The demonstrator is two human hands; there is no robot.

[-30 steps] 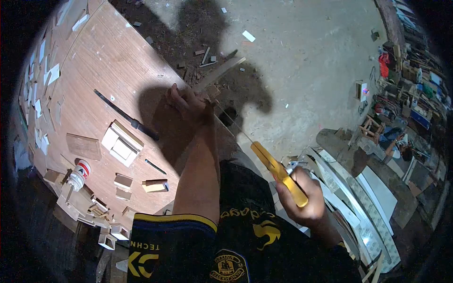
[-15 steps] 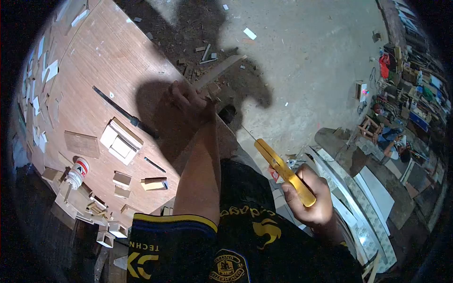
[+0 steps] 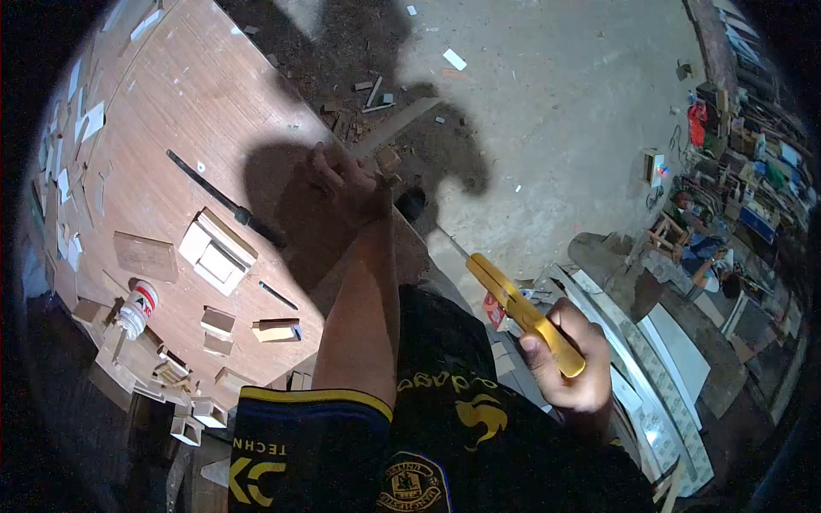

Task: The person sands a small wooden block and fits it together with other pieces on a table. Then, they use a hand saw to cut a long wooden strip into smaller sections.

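My left hand is at the edge of the wood-topped table, in deep shadow, with its fingers bent down. A small piece of wood juts out beside it over the edge, seemingly under its grip; the contact is hard to make out. Off the table to the right, my right hand is closed around the yellow handle of a handsaw. The saw's thin blade shows nearly edge-on and points toward the table edge, apart from the wood.
On the table lie a dark rod-like tool, a white-and-wood box, a pencil-like stick, small wood boxes and a white-and-red bottle. Offcuts litter the floor. Long boards lean at right.
My right hand has shifted slightly right and down with the handsaw, and the blade shows a little wider. My left hand stays at the table edge.
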